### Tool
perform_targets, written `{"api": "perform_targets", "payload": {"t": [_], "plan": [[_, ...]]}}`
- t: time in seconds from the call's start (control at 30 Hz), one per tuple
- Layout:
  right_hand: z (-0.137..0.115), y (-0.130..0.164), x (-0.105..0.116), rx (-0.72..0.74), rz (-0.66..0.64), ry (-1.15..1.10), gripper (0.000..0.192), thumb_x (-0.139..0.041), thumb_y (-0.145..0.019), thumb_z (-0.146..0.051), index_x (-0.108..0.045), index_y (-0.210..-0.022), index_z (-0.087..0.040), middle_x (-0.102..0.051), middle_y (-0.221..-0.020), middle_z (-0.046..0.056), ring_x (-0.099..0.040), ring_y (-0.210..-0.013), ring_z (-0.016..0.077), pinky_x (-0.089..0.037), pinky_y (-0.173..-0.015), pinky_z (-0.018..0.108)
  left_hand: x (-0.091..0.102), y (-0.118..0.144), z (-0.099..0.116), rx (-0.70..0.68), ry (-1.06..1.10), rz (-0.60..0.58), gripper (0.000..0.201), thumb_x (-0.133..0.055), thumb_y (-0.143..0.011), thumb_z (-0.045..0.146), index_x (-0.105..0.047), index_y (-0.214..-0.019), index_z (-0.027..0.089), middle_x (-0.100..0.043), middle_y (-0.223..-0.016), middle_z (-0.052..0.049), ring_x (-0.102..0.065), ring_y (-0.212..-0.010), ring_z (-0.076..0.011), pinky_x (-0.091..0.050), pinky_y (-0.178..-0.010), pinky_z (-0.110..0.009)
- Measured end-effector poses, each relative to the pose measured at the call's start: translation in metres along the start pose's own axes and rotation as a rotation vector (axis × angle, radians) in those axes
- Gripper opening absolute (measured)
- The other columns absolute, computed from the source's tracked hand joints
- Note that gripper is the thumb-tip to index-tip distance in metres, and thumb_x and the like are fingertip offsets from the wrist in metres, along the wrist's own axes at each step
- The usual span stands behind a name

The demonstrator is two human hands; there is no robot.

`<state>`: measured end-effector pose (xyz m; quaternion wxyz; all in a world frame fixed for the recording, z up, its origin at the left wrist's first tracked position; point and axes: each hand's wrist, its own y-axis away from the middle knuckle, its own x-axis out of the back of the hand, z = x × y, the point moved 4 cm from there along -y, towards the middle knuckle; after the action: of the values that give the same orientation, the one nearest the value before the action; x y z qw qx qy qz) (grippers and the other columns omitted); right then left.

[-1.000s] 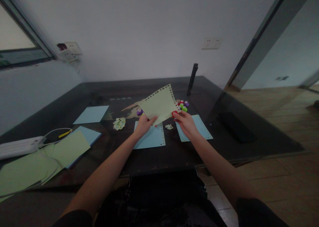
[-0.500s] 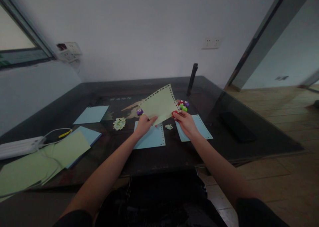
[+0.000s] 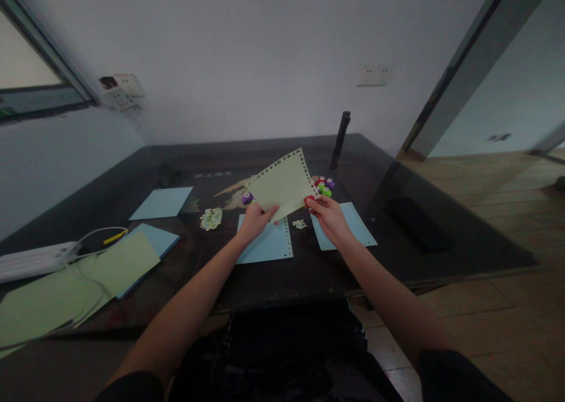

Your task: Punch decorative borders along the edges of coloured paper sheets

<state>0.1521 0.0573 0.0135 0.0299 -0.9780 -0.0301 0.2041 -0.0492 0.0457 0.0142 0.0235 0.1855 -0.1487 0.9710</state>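
Green paper (image 3: 282, 185) is pinched in the left hand (image 3: 254, 222); the right hand (image 3: 330, 216) grips a red punch (image 3: 308, 201) at its edge. Twisting the sheet could misplace holes.

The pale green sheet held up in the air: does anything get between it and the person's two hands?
Nothing visible separates the left hand from the pale green sheet; it pinches the lower left edge directly. At the right corner, a small red object, held by the right hand, sits between hand and sheet.
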Motion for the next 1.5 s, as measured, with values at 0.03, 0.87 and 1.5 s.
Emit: {"api": "perform_targets", "payload": {"t": [0.03, 0.87, 1.5], "plan": [[0.0, 0.0, 0.0001, 0.003, -0.003, 0.003, 0.025, -0.081, -0.055, -0.032, -0.066, -0.072, -0.02, -0.065, -0.074, -0.001, -0.059, -0.069, 0.0117, -0.04, -0.064, 0.025, 0.0001, 0.0, 0.0007, -0.003, -0.002, 0.001, 0.021, -0.055, -0.083, 0.029, -0.065, -0.075, 0.012, -0.066, -0.057, -0.004, -0.06, -0.051, -0.0129, -0.05, -0.056, -0.024], [0.0026, -0.0027, 0.0018, 0.041, -0.009, 0.009, 0.025, -0.081, -0.056, -0.032, -0.066, -0.074, -0.02, -0.066, -0.074, 0.0, -0.058, -0.068, 0.0129, -0.042, -0.068, 0.027, -0.0004, 0.0005, 0.0006, -0.038, -0.033, -0.002, 0.025, -0.055, -0.082, 0.033, -0.064, -0.071, 0.013, -0.065, -0.053, -0.002, -0.061, -0.052, -0.0135, -0.049, -0.055, -0.023], [0.0041, -0.0065, 0.0033, 0.093, -0.015, 0.035, 0.027, -0.079, -0.057, -0.034, -0.065, -0.075, -0.02, -0.066, -0.082, 0.003, -0.06, -0.081, 0.0184, -0.045, -0.083, 0.038, -0.0015, 0.0004, -0.0035, -0.03, -0.056, 0.003, 0.026, -0.055, -0.082, 0.035, -0.065, -0.072, 0.013, -0.066, -0.055, -0.003, -0.062, -0.054, -0.0142, -0.049, -0.055, -0.023]]}}
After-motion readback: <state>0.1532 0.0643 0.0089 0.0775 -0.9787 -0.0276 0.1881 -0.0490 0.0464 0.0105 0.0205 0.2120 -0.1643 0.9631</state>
